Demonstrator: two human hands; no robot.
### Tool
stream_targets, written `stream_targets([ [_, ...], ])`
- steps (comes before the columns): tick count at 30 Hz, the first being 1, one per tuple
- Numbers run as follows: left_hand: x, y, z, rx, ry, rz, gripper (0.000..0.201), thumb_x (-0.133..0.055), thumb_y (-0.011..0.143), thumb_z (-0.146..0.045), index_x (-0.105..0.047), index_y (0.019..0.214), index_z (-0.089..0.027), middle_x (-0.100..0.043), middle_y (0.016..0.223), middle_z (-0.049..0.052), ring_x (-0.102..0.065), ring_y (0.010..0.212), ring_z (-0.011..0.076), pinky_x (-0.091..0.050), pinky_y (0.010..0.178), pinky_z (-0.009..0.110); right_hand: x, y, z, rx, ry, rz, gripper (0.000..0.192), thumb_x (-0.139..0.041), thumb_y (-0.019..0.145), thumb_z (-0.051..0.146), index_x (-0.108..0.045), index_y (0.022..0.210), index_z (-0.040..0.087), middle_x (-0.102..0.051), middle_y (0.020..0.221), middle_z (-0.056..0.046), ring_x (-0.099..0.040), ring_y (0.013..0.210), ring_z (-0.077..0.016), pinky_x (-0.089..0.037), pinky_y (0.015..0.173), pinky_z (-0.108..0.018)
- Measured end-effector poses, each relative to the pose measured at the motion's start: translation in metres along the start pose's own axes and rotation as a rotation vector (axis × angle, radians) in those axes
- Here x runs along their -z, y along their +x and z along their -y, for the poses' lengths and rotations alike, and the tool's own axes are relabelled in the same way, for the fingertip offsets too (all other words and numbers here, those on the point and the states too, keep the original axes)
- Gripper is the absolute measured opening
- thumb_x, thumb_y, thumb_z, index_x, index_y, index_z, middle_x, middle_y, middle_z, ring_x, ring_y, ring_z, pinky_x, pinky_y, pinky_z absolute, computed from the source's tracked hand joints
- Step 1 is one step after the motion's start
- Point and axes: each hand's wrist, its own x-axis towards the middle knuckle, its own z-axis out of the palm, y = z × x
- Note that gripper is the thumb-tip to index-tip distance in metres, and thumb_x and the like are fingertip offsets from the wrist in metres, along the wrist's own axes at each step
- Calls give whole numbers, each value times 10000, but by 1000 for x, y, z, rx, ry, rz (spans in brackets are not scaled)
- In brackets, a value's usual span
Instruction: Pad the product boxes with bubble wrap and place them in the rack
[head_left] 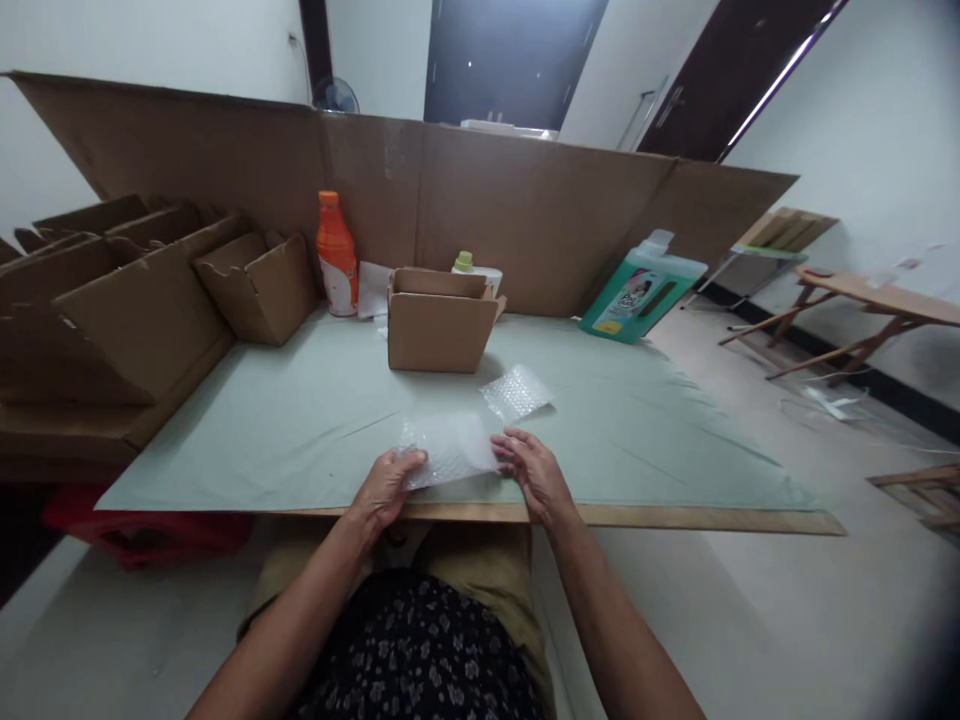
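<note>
Tabletop (pixel 300 420) bears open cardboard box (pixel 439 320), contents unseen; both hands grip bubble wrap (pixel 450 450).

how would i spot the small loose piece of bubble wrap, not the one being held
Start at the pale green table cover and find the open cardboard box at its middle. Just in front of it to the right lies the small bubble wrap piece, flat and alone. Unlike the larger bubble wrap sheet at the near edge, no hand touches it.
</note>
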Motion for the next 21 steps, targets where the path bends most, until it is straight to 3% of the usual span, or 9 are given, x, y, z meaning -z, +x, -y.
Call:
stream_targets([
  [4, -4, -1, -6, -26, 6, -5, 407, -885, 546, -275, -728, 892, -130, -758, 828, 27, -669, 724, 159, -508, 692, 250, -1, -8, -2, 30, -96, 34, 526, -728, 743, 619, -678, 1106, 241, -690, 1268, -116, -623, 1199, -305, -566, 877, -420],
  [8, -21, -4, -2, 43, 1, 64, 469, -847, 522, -332, -738, 923, -114, -764, 843, 74, -704, 787, 244, -540, 750, 333, -27, -18, 0, 65, -270, 336, 768, -803, 690, 578, -599, 1347, 237, -594, 1435, -127, -545, 1329, -336, -452, 1086, -491],
  [10, -29, -5, 1, 79, -7, 79, 491, -818, 517, -349, -738, 940, -112, -766, 878, 95, -712, 840, 282, -548, 808, 383, -36, -17, 1, 83, -300, 404, 833, -832, 664, 540, -570, 1391, 228, -595, 1434, -121, -551, 1322, -335, -438, 1105, -481],
  [13, -33, -7, 0, 121, -22, 105, 486, -762, 513, -356, -735, 944, -131, -763, 913, 107, -705, 939, 333, -541, 880, 443, -31, -7, -1, 58, -184, 325, 553, -745, 772, 499, -672, 1238, 212, -712, 1249, -92, -660, 1151, -285, -508, 1011, -419],
  [16, -23, -7, -11, 124, 81, 86, 462, -746, 505, -379, -731, 901, -141, -752, 878, 111, -699, 923, 346, -547, 837, 449, -9, 5, -4, 45, -126, 171, 289, -662, 839, 431, -723, 997, 196, -768, 946, -55, -704, 887, -227, -548, 847, -353],
  [18, -11, -4, -23, 79, 291, 3, 426, -765, 530, -412, -717, 860, -147, -733, 817, 90, -690, 817, 298, -542, 743, 396, 10, 11, -6, 96, -216, 86, 239, -653, 840, 404, -709, 940, 195, -749, 857, -38, -681, 795, -204, -534, 764, -316],
  [21, 7, 6, -42, -44, 783, -126, 395, -752, 627, -491, -683, 830, -160, -697, 778, 49, -638, 728, 228, -504, 691, 338, 34, 18, -8, 203, -517, 44, 269, -633, 840, 376, -696, 1028, 195, -726, 820, -25, -647, 711, -190, -507, 692, -305],
])
